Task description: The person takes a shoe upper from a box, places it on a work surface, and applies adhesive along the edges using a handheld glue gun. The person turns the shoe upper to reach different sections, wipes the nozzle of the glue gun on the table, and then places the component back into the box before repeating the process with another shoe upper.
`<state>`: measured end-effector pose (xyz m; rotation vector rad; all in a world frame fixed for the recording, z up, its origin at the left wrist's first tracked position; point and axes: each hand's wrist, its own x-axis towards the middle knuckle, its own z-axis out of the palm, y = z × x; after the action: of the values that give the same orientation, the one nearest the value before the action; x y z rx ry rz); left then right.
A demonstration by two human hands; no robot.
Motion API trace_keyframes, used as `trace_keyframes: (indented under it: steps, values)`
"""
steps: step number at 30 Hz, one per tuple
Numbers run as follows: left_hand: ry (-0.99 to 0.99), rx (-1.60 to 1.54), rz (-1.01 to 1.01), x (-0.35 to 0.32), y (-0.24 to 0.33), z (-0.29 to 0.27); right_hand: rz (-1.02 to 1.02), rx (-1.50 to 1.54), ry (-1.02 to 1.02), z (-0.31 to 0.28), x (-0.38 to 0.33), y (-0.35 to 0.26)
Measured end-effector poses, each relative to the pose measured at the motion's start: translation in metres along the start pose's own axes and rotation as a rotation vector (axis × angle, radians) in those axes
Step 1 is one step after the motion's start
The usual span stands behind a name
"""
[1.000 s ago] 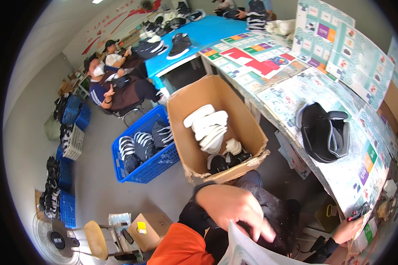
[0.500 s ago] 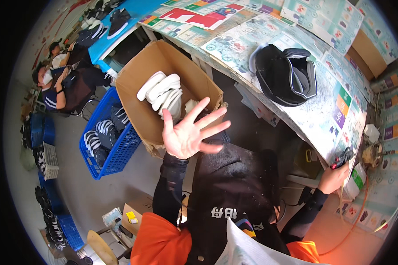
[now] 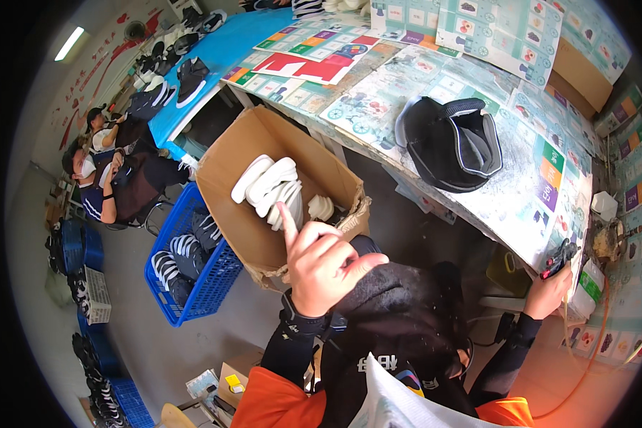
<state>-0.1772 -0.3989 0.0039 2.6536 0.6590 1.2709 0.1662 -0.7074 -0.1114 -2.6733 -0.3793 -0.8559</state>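
Observation:
My left hand (image 3: 326,269) is raised in front of my dark apron, close to the near edge of a cardboard box. Its index finger and thumb stretch out, the other fingers are bent, and it holds nothing that I can see. At the right end of the table, my right hand (image 3: 549,291) is closed round a small black tool with red parts (image 3: 560,258). The tool's exact kind is unclear. A black shoe (image 3: 449,146) with a grey lining lies on the table, touched by neither hand.
White soles (image 3: 267,187) lie in the cardboard box (image 3: 228,157) beside the paper-covered table (image 3: 378,85). Left of it, a blue basket (image 3: 214,285) holds striped black shoes. Orange hoses (image 3: 600,342) hang at the right. Two people (image 3: 103,178) sit at the far left.
My left hand has turned from a spread palm to a half-curled shape and come lower. My right hand keeps its place by the table end. The whole view has tilted.

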Motion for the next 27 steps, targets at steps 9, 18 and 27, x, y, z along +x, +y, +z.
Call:
trace_keyframes:
  steps: [9,18,27]
  values:
    - [-0.854,-0.487,-0.404,0.018,0.001,-0.017,-0.09,-0.04,0.002,0.03,-0.004,-0.007]
    - [0.842,0.02,0.161,0.063,0.006,-0.07,-0.071,-0.103,0.036,0.031,0.003,0.049]
    - [0.274,-0.599,-0.149,0.031,0.02,-0.001,0.003,-0.007,0.001,0.005,0.002,-0.014]
